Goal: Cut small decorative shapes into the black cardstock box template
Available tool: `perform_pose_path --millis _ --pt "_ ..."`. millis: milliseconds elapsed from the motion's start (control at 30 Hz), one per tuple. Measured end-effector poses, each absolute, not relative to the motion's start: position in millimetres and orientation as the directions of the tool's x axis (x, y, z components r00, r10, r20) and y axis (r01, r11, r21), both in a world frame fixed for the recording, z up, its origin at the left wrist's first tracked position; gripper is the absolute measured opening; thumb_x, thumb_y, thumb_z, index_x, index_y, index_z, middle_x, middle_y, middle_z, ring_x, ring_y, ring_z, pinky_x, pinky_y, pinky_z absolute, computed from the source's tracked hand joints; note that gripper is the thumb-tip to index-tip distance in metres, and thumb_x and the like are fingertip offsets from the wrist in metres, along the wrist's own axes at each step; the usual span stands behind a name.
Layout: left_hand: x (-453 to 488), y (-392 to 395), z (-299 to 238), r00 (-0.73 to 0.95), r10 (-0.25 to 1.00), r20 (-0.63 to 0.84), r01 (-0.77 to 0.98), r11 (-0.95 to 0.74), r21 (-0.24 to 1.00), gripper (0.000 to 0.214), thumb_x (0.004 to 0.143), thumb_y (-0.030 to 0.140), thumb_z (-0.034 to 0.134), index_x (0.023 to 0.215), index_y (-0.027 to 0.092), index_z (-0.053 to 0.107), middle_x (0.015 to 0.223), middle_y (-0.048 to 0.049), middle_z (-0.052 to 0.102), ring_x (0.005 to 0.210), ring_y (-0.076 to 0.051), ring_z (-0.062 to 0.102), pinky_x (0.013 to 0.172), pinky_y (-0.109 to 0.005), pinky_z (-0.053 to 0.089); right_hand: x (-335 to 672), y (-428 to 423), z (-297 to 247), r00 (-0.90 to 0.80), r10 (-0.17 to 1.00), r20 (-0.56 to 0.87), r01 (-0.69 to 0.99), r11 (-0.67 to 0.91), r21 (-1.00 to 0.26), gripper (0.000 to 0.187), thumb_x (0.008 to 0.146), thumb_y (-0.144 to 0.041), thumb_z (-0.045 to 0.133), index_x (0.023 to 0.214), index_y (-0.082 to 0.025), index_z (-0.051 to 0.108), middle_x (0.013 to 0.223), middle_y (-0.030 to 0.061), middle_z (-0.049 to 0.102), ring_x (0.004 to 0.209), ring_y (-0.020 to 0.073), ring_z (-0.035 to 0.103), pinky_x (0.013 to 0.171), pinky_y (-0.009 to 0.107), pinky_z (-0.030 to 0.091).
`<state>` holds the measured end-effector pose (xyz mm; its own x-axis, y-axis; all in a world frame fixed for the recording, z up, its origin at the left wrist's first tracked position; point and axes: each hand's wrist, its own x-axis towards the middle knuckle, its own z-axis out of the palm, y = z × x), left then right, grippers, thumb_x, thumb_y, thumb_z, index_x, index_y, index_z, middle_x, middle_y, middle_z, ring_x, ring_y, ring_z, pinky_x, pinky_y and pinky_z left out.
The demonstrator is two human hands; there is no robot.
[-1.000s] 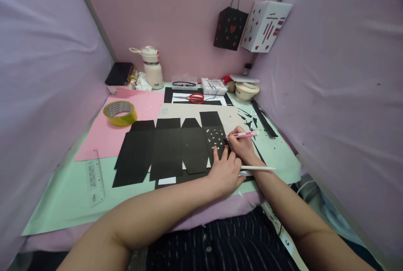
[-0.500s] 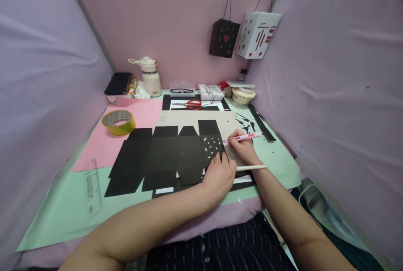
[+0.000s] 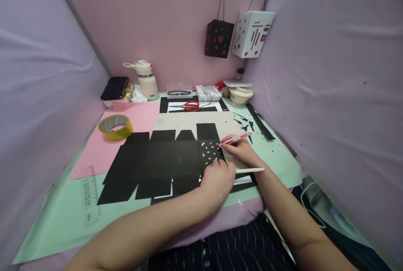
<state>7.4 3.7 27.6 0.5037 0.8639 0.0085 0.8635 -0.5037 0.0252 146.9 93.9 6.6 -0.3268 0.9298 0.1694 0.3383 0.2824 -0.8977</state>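
Note:
A sheet of black card, cut into joined panels with flaps, lies across the work surface. Small angular cut-outs pierce its rightmost panel. My left hand rests with bent fingers on the lower part of that panel. From the thumb side of this hand a white tapered stick juts right, passing in front of my right wrist; its other end is hidden in the hand. My right hand pinches a slim pink craft knife, its tip at the panel's right edge beside the cut-outs.
Black scraps and a black strip lie to the right. Red-handled scissors sit behind the card. Yellow tape, pink paper and a clear ruler are left. A black lantern and white lantern hang above.
My right hand has moved slightly left and the craft knife now slants more, its tip at the panel's right edge. My left hand stays on the card. The view has shifted a little.

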Motion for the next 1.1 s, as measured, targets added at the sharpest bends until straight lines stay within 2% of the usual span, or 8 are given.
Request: perform_pose_path --millis 167,400,733,800,867,967,1033,1100 --pt "9.6 -0.9 19.9 0.497 0.861 0.105 0.864 -0.502 0.026 0.014 0.087 0.007 0.041 0.086 0.012 0.054 0.091 -0.0156 0.061 0.088 -0.027 0.062 0.073 -0.04 0.052 149.8 95.1 3.5 -0.345 0.932 0.112 0.263 0.21 -0.942 0.018 0.081 -0.031 0.054 0.082 -0.018 0.066 0.08 0.0036 0.071 0.077 0.0182 0.064 0.071 0.03 0.049" --pt "9.9 -1.9 23.3 0.503 0.859 0.098 0.859 -0.509 0.053 0.013 0.087 0.007 0.042 0.084 0.012 0.054 0.091 -0.0156 0.061 0.088 -0.026 0.062 0.072 -0.039 0.053 151.4 94.8 0.4 -0.359 0.928 0.094 0.262 0.198 -0.945 0.014 0.076 -0.02 0.051 0.077 -0.018 0.065 0.075 0.0025 0.07 0.074 0.0178 0.066 0.071 0.03 0.05" --pt "8.7 -2.6 26.2 0.51 0.853 0.113 0.854 -0.518 0.058 0.015 0.086 0.006 0.039 0.084 0.013 0.052 0.092 -0.0158 0.061 0.088 -0.027 0.062 0.073 -0.04 0.053 148.9 92.7 1.8 -0.388 0.917 0.09 0.286 0.213 -0.934 0.013 0.073 -0.016 0.051 0.073 -0.017 0.064 0.071 0.0018 0.068 0.071 0.0169 0.066 0.067 0.028 0.049" --pt "7.5 -1.8 28.1 0.514 0.85 0.115 0.851 -0.522 0.062 0.016 0.086 0.005 0.039 0.084 0.013 0.052 0.091 -0.0149 0.062 0.087 -0.026 0.062 0.073 -0.04 0.053 149.9 94.0 0.8 -0.335 0.932 0.137 0.256 0.231 -0.939 0.011 0.076 -0.02 0.054 0.073 -0.017 0.064 0.071 0.0019 0.068 0.071 0.0167 0.064 0.067 0.028 0.049" --pt "5.5 -0.2 30.9 0.52 0.843 0.137 0.845 -0.531 0.067 0.016 0.085 0.004 0.039 0.083 0.013 0.052 0.091 -0.0145 0.062 0.088 -0.026 0.063 0.075 -0.04 0.053 151.5 96.6 -0.2 -0.176 0.956 0.236 0.174 0.267 -0.948 0.013 0.08 -0.028 0.056 0.079 -0.018 0.065 0.074 0.0019 0.067 0.069 0.0155 0.062 0.064 0.027 0.048" --pt "1.2 3.8 35.0 0.519 0.823 0.232 0.835 -0.546 0.069 0.017 0.084 0.002 0.039 0.084 0.013 0.052 0.095 -0.0157 0.063 0.096 -0.025 0.063 0.079 -0.039 0.053 152.8 100.6 0.1 0.071 0.947 0.314 0.049 0.311 -0.949 0.028 0.085 -0.041 0.052 0.104 -0.021 0.062 0.073 0.0009 0.065 0.059 0.0129 0.056 0.053 0.026 0.043" --pt "-1.9 6.9 36.4 0.509 0.801 0.316 0.831 -0.553 0.063 0.018 0.083 0.001 0.038 0.084 0.013 0.052 0.101 -0.0175 0.064 0.1 -0.025 0.063 0.083 -0.038 0.053 151.8 101.6 0.7 0.111 0.947 0.301 0.04 0.298 -0.954 0.036 0.087 -0.045 0.049 0.114 -0.022 0.056 0.064 -0.0008 0.062 0.049 0.0124 0.051 0.047 0.026 0.04" --pt "-4.7 10.1 36.4 0.495 0.772 0.399 0.828 -0.558 0.052 0.019 0.081 0.0 0.038 0.085 0.012 0.052 0.109 -0.0192 0.063 0.102 -0.024 0.063 0.087 -0.036 0.052 149.3 101.5 -0.2 0.112 0.953 0.282 0.043 0.279 -0.959 0.032 0.085 -0.046 0.053 0.106 -0.022 0.055 0.061 -0.0007 0.061 0.049 0.0133 0.052 0.046 0.026 0.04"
